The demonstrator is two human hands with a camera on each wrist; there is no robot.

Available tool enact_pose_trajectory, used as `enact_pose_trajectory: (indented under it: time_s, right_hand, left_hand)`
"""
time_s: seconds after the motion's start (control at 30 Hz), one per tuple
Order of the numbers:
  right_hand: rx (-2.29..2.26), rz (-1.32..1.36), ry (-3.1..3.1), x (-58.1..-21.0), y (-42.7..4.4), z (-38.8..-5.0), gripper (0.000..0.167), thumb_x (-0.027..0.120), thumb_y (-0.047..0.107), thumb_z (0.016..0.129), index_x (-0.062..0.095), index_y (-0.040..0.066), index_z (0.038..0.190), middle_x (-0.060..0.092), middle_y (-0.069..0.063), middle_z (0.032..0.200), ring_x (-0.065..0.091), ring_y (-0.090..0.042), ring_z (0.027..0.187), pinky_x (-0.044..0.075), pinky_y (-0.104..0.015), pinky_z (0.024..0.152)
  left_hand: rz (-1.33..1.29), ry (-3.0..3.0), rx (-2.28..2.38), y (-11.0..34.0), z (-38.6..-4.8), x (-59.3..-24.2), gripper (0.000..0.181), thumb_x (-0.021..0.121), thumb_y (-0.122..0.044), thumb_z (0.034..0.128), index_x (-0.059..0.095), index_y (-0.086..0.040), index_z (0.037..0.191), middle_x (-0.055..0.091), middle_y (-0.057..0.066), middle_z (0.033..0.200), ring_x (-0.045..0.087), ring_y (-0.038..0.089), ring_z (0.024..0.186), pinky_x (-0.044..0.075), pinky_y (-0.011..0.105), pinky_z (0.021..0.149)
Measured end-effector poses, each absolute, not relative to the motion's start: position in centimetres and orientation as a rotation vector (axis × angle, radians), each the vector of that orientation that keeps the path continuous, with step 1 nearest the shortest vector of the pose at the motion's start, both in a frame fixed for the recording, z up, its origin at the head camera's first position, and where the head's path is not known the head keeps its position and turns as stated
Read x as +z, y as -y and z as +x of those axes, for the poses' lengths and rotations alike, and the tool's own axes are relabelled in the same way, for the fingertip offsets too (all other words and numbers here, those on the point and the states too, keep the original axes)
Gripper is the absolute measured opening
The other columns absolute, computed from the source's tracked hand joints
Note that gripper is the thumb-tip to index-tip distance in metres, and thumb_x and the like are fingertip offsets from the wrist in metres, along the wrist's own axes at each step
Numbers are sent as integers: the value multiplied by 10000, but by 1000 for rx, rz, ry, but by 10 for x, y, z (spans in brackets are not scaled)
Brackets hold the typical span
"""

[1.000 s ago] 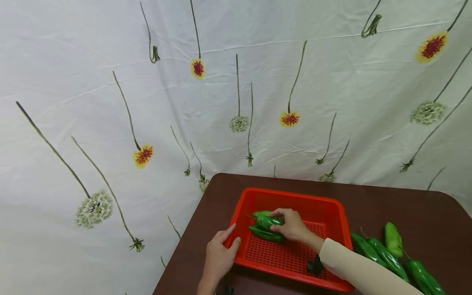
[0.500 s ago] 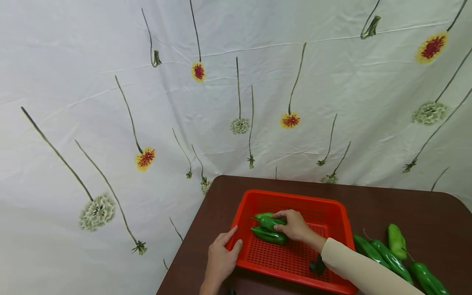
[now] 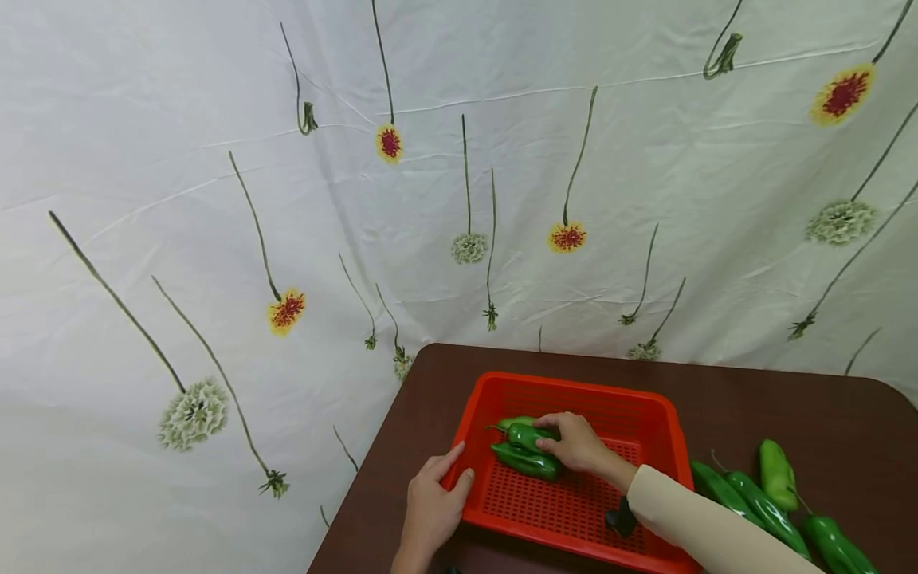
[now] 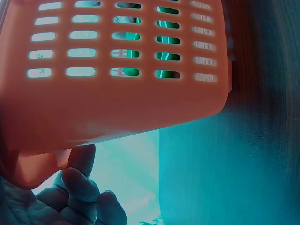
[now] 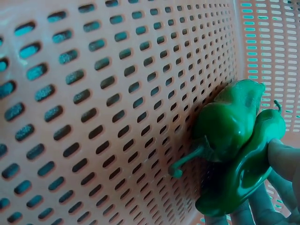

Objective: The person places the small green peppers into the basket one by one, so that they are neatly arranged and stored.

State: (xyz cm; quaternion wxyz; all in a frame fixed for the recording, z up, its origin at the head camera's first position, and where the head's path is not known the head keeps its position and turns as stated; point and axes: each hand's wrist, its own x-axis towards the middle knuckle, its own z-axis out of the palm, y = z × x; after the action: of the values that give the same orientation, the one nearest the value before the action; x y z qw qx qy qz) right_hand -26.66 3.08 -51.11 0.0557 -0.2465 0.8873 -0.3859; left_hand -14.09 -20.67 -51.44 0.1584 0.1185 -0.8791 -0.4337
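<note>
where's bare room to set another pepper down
Bare: the floor of the red basket between the inner peppers, front wall and right sleeve; the table between basket and patterned cloth. Crowded: around the right hand, and where the outer peppers lie right of the basket.

Three green peppers (image 3: pixel 525 462) are inside one red basket (image 3: pixel 581 402); four more peppers (image 3: pixel 766 510) lie on one bench (image 3: pixel 717 406). One left hand (image 3: pixel 435 504), one right hand (image 3: pixel 576 443) and one flowered cloth (image 3: pixel 423 207) show.

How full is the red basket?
Partly filled: the basket has green peppers toward its left end, while bare perforated floor shows beside them.
</note>
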Motion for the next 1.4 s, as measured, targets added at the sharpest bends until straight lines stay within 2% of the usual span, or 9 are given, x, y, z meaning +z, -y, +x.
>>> enact_pose_trajectory:
  time_s: [0.5,0.87,1.1,1.23,1.4]
  right_hand:
    - [-1172,-767,-2753,-509,-29,-264,289,746,92,882,733,46,1167,715,-95,1075,657,-258,965,519,-458,852]
    - [-1194,-738,-2760,-508,-28,-267,271,768,84,861,744,54,1129,723,-104,1103,662,-300,1031,520,-489,901]
    - [-1222,-672,-2755,-504,-26,-272,264,769,109,869,742,80,1130,733,-81,1123,682,-274,1035,537,-457,897]
    - [-1227,-699,-2757,-502,-25,-274,270,767,117,873,736,69,1136,738,-92,1112,695,-262,987,549,-435,860]
    - [-1225,-637,-2745,-507,-28,-270,264,777,128,867,743,84,1124,745,-62,1055,669,-169,852,543,-351,745]
  left_hand:
    - [306,2493,-1243,206,-140,-513,431,764,-216,882,691,-269,1304,707,-39,1072,668,112,997,560,304,798]
    - [312,2496,-1249,207,-143,-515,431,763,-222,881,692,-271,1304,712,-28,1081,660,106,965,540,271,767]
    - [277,2479,-1254,209,-147,-513,430,756,-226,885,689,-286,1306,717,-22,1105,665,122,939,526,256,732]
    - [287,2473,-1249,209,-147,-511,434,760,-225,885,686,-283,1309,714,-29,1099,667,125,932,530,258,720]
    - [311,2509,-1253,208,-142,-514,436,763,-234,883,686,-291,1308,711,-35,1107,660,117,947,533,276,747]
